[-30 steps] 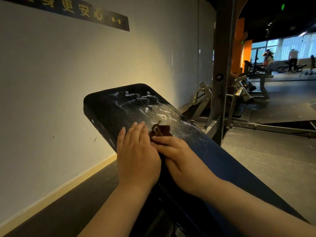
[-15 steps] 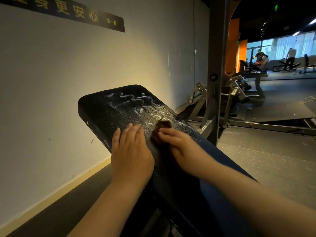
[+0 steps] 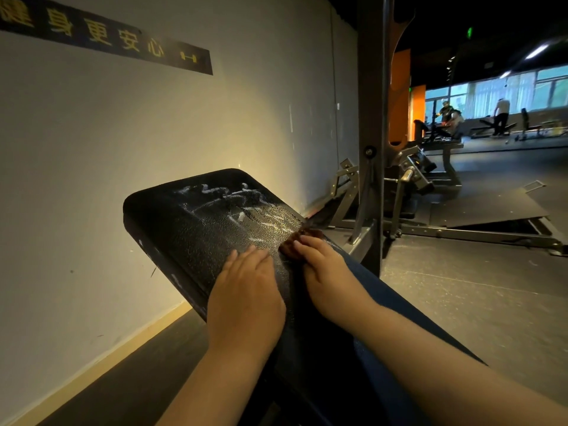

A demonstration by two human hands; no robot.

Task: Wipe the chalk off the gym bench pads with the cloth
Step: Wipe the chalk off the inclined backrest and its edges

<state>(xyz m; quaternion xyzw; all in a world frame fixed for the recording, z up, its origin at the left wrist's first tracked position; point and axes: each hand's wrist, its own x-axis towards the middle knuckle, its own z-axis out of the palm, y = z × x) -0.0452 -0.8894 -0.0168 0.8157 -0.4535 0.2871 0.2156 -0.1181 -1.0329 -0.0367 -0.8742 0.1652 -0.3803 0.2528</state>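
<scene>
The small brown cloth (image 3: 288, 249) lies under the fingertips of the right hand (image 3: 325, 272), whose straight fingers press it flat near the right edge of the long black textured vinyl bench pad (image 3: 172, 222). The left hand (image 3: 246, 290) rests just beside it, palm down, fingers relaxed, holding nothing. The white chalk scrawls (image 3: 233, 204) lie ahead and slightly left of the cloth, up the pad's long axis toward its rounded far end. The next stroke probably needs the right hand to push forward and leftward.
</scene>
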